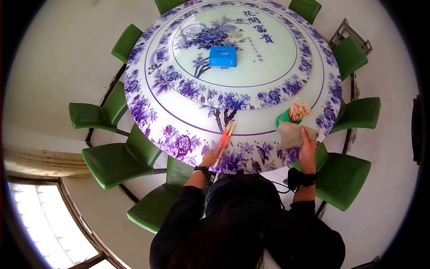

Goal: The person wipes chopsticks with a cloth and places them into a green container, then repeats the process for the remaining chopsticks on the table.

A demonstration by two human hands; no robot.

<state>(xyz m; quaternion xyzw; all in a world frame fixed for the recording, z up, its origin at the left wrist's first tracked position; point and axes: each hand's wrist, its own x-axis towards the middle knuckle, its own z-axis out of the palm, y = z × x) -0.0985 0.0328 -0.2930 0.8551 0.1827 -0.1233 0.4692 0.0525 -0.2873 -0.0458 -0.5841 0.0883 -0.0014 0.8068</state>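
Note:
My left hand (209, 158) is at the near edge of the round table, closed on a slim bundle of chopsticks (230, 128) with red-orange wrapping. The bundle slants up and away over the tabletop; part of my fingers is hidden behind it. In my right hand (307, 152) is a grey-brown cloth (293, 136), pinched with the thumb on top, over the table's right front edge. Just beyond the cloth is a green container (283, 117) with a bunch of pale pinkish pieces (299, 110) sticking out, too small to name. The cloth partly covers the container.
A glass turntable (268, 67) with purple flowers sits on the round table (174, 119). On it is a blue tissue box (222, 57). Several green chairs (118, 163) surround the table, some close beside me. A window (49, 219) is at lower left.

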